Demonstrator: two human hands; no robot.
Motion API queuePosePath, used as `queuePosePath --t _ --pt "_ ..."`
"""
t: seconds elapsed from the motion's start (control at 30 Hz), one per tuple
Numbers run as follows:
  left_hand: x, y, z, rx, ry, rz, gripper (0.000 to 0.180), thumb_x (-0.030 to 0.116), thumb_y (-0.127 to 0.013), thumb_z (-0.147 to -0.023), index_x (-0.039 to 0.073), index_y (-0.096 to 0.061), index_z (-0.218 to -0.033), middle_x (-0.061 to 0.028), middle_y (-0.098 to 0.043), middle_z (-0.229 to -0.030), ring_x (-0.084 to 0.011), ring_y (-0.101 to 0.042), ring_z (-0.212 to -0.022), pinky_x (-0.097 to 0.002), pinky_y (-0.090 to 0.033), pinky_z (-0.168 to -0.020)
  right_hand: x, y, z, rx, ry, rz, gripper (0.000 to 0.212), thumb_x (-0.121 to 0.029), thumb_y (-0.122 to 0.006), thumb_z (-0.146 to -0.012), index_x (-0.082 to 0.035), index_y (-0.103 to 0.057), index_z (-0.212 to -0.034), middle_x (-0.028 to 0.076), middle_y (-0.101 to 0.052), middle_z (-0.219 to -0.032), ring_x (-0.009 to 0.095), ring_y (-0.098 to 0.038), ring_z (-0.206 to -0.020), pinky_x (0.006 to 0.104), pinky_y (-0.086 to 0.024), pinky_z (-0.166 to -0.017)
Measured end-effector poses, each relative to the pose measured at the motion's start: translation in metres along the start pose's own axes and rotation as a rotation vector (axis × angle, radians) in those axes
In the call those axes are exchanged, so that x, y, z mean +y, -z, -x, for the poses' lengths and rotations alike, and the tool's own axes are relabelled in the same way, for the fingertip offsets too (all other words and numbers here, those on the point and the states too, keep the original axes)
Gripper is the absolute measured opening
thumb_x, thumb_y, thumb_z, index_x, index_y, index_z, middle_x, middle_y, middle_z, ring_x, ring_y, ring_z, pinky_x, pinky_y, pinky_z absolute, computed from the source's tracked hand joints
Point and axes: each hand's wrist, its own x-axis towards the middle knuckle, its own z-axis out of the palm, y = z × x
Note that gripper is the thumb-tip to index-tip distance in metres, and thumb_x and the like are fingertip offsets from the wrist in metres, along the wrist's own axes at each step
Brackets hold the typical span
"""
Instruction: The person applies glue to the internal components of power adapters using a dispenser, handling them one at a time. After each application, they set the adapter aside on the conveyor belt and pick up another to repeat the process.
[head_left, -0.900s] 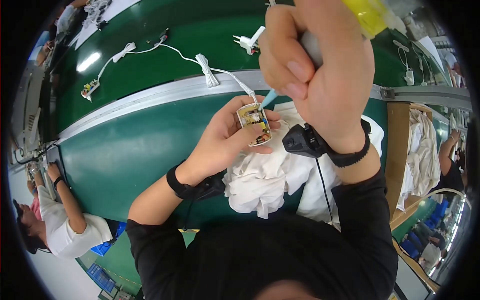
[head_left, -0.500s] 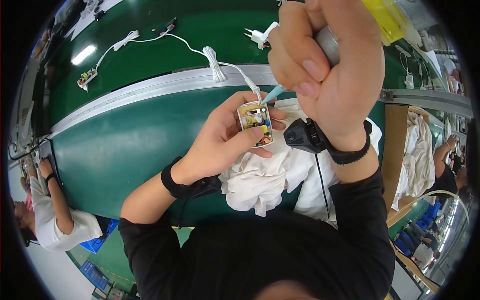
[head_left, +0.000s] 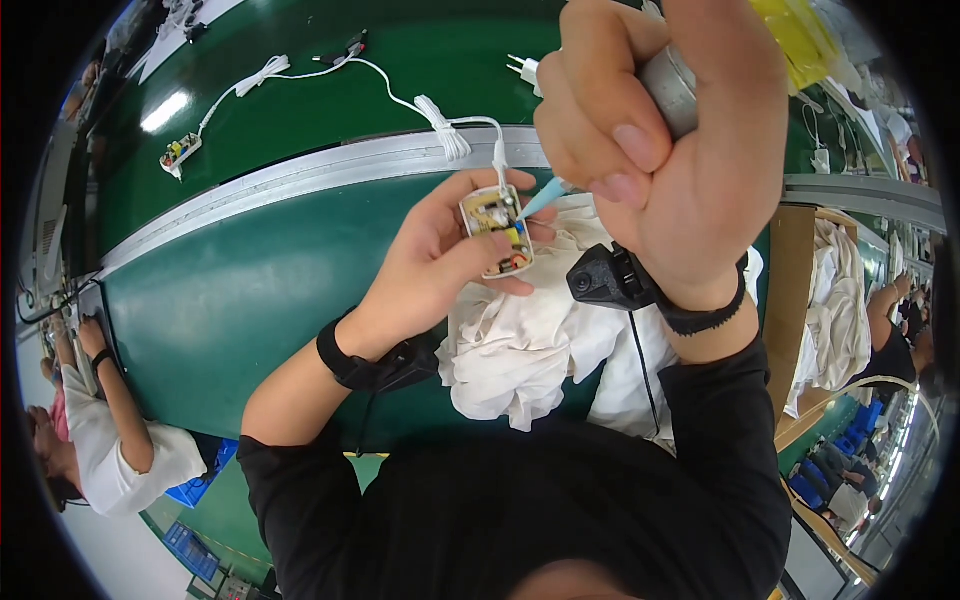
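My left hand (head_left: 425, 265) holds a small open power adapter (head_left: 488, 213), thumb across its front and fingers behind. Inside its white casing a circuit board with a yellow part shows, and a white cord (head_left: 501, 150) leaves the top end. Raised above and to the right, my right hand (head_left: 690, 180) is closed round a grey cylindrical dispenser (head_left: 672, 88). Its light-blue tapered nozzle (head_left: 543, 198) points down-left, the tip at the right side of the board; I cannot tell if it touches. The dispenser's upper end is partly hidden by my fingers.
Crumpled white cloth (head_left: 530, 350) lies under my hands. Beyond a metal rail (head_left: 330, 172) are another opened adapter (head_left: 180, 152), a tied cord bundle (head_left: 443, 128) and a white plug (head_left: 527, 70). At right stands a cardboard box (head_left: 790, 300) of cloth. A person (head_left: 135, 430) sits at left.
My left hand and the adapter have shifted slightly left and toward me, the cord following. The nozzle tip has gone from the adapter's cord end to the right side of its board.
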Motion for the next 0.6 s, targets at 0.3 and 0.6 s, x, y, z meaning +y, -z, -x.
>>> queuePosePath --t 0.3,0.6 --pt "0.0026 0.0074 0.0007 0.071 -0.122 0.080 0.042 0.002 -0.042 -0.085 0.001 -0.038 -0.127 -0.0151 -0.055 -0.116 -0.0194 -0.056 -0.106 -0.0327 -0.057 -0.074 0.0027 -0.0001 0.0049 -0.040 -0.006 0.011 0.031 -0.032 -0.052 -0.090 -0.002 -0.049 -0.093 -0.001 -0.037 -0.046 0.006 -0.030 -0.035 0.0218 -0.023 -0.035" --pt "0.0044 0.0086 0.0027 0.049 -0.140 0.098 0.042 0.003 -0.041 -0.086 0.000 -0.038 -0.128 -0.0158 -0.054 -0.118 -0.0207 -0.055 -0.108 -0.0340 -0.057 -0.075 0.0079 -0.0019 0.0064 -0.074 0.001 0.018 0.030 -0.032 -0.051 -0.090 -0.002 -0.049 -0.094 -0.001 -0.037 -0.046 0.006 -0.030 -0.035 0.0218 -0.023 -0.035"
